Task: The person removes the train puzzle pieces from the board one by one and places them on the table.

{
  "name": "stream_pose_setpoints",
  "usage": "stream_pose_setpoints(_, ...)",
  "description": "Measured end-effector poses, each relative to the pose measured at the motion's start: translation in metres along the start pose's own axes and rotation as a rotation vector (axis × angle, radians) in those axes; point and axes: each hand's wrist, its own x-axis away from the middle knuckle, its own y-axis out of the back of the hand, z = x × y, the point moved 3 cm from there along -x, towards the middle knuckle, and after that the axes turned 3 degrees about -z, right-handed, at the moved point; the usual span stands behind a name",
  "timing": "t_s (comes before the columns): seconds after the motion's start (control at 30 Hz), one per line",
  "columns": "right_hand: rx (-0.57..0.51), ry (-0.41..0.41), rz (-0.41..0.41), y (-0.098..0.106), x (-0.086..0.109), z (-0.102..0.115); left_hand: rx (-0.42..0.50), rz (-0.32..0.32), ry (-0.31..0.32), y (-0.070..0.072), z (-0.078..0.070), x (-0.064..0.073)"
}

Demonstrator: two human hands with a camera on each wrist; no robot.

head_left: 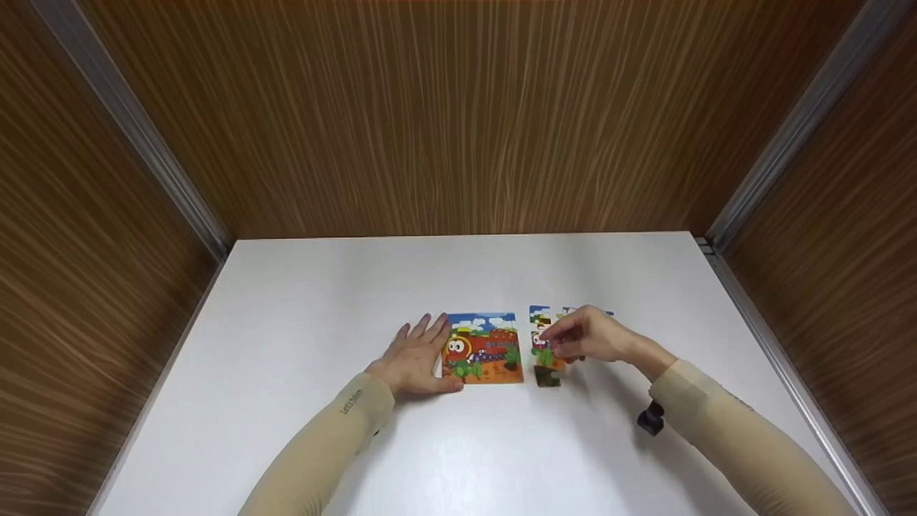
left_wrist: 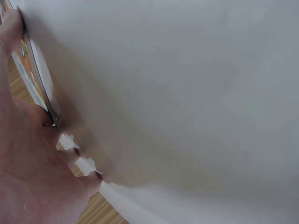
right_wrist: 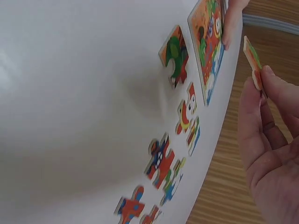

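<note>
A square cartoon picture board (head_left: 491,358) lies on the white table. My left hand (head_left: 414,362) rests along its left side, fingers spread and straight, with the thumb at the near corner. To the right of the board, my right hand (head_left: 598,335) pinches a jigsaw piece (right_wrist: 253,63) between thumb and fingertips, raised over the table in the right wrist view. That piece shows green and orange on its face. Below the hand lies a dark green jigsaw piece (head_left: 547,378), beside the board's near right corner.
Several loose jigsaw pieces lie right of the board, among them a red and blue one (right_wrist: 160,161) and one with a cartoon eye (right_wrist: 187,109); the right hand partly covers them in the head view. Wood-grain panels (head_left: 458,122) enclose the white table (head_left: 301,301).
</note>
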Motion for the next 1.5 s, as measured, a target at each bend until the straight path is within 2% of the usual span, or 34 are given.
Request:
stream_pose_setpoints(0.17,-0.041,-0.019,0.023,0.009,0.008,-0.009,0.007,-0.006,-0.011,0.001,0.000,0.000)
stream_pose_setpoints(0.47,-0.014,-0.052,0.001,0.020,0.023,-0.027,0.010,-0.003,-0.004,0.001,0.000,0.000)
stream_pose_setpoints(0.63,0.021,-0.066,-0.027,0.020,0.029,-0.037,0.006,0.001,0.001,0.001,0.000,0.001)
stream_pose_setpoints(0.93,0.081,-0.055,-0.024,0.010,0.033,-0.049,0.015,0.002,0.005,0.001,0.000,0.000)
stream_pose_setpoints(1.2,0.209,-0.106,-0.077,0.005,0.030,-0.055,-0.001,-0.007,-0.018,-0.001,0.001,-0.001)
stream_pose_setpoints(1.5,0.346,-0.056,-0.119,0.001,0.028,-0.055,0.000,-0.008,-0.001,-0.002,0.001,-0.002)
